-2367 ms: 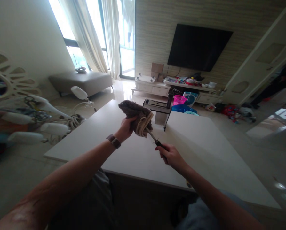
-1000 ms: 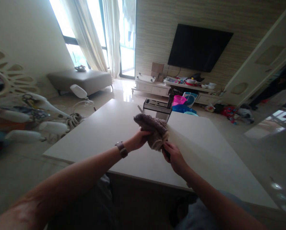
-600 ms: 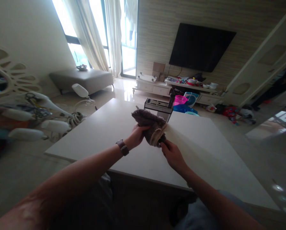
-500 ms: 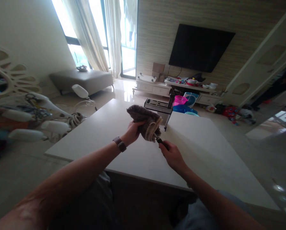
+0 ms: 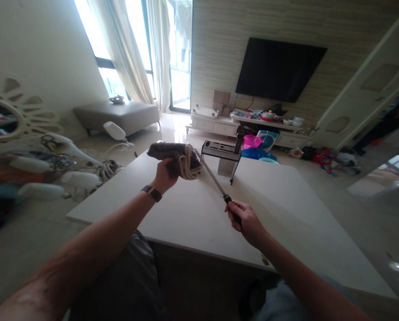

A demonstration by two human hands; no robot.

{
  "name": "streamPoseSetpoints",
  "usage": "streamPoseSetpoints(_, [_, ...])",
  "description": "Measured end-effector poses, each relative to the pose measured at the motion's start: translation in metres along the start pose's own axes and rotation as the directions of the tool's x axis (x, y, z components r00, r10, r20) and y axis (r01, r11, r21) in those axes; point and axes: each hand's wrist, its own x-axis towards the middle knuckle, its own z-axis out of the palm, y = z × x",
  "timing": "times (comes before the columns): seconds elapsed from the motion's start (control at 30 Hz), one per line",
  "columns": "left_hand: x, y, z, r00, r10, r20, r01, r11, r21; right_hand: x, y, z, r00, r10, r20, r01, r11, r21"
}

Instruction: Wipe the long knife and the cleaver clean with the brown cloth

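My left hand (image 5: 168,174) grips a folded brown towel (image 5: 168,153) with pale beige edging, held up over the white table. My right hand (image 5: 244,218) is closed round the black handle of a sharpening steel (image 5: 213,177), a long thin grey metal rod. The rod slants up and to the left, its far end close to the towel's right side; I cannot tell whether they touch. Just beyond the rod stands a slotted metal-and-black knife rack (image 5: 221,150) on the table.
The white table (image 5: 280,214) spreads out under both hands. A lamp with white shades (image 5: 81,179) stands at the left. Beyond the table are a pink basket (image 5: 251,141), a grey bench (image 5: 119,117) and a low cabinet (image 5: 216,127) under a wall television (image 5: 280,69).
The towel, in my left hand, has moved left and up. The steel's rod, largely hidden at the towel before, is now exposed, and my right hand has shifted slightly down and right.
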Motion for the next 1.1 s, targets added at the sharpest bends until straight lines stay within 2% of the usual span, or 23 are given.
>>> streamPoseSetpoints(0.07, [-0.015,-0.013,0.005,0.993,-0.102,0.066,0.1,0.994,0.036,0.0,-0.003,0.003,0.999,0.036,0.033,-0.04,0.99,0.137])
streamPoseSetpoints(0.13, [-0.036,-0.032,0.014,0.959,-0.228,0.168,0.213,0.971,0.105,-0.001,-0.004,0.007,0.996,0.064,0.065,-0.077,0.975,0.21])
streamPoseSetpoints(0.23, [-0.07,-0.064,0.028,0.85,-0.403,0.339,0.347,0.913,0.216,0.0,-0.001,0.013,0.994,0.079,0.078,-0.095,0.968,0.234])
streamPoseSetpoints(0.27, [-0.079,-0.073,0.032,0.838,-0.408,0.361,0.344,0.911,0.229,0.0,0.002,0.015,0.994,0.077,0.071,-0.091,0.97,0.226])
streamPoseSetpoints(0.37, [-0.093,-0.088,0.035,0.873,-0.347,0.344,0.269,0.929,0.253,0.002,0.011,0.015,0.996,0.08,0.034,-0.085,0.984,0.154])
streamPoseSetpoints(0.47, [-0.092,-0.089,0.032,0.904,-0.28,0.323,0.181,0.935,0.304,0.005,0.015,0.014,0.995,0.082,-0.061,-0.08,0.996,0.044])
streamPoseSetpoints(0.57, [-0.088,-0.087,0.031,0.939,-0.23,0.256,0.145,0.939,0.313,0.009,0.013,0.016,0.991,0.007,-0.136,-0.016,0.998,-0.065])
streamPoseSetpoints(0.67, [-0.084,-0.084,0.033,0.956,-0.204,0.21,0.139,0.947,0.288,0.013,0.012,0.017,0.99,-0.087,-0.114,0.067,0.983,-0.174])
streamPoseSetpoints(0.73, [-0.08,-0.081,0.035,0.96,-0.189,0.206,0.13,0.954,0.271,0.015,0.012,0.016,0.988,-0.11,-0.105,0.084,0.971,-0.224])
streamPoseSetpoints(0.93, [-0.055,-0.062,0.031,0.98,-0.105,0.168,0.067,0.973,0.219,0.013,0.013,0.011,0.993,-0.09,-0.077,0.058,0.937,-0.345])
streamPoseSetpoints(1.1, [-0.036,-0.047,0.025,0.993,-0.033,0.113,0.01,0.98,0.199,0.007,0.009,0.011,0.996,-0.077,-0.05,0.053,0.927,-0.371])
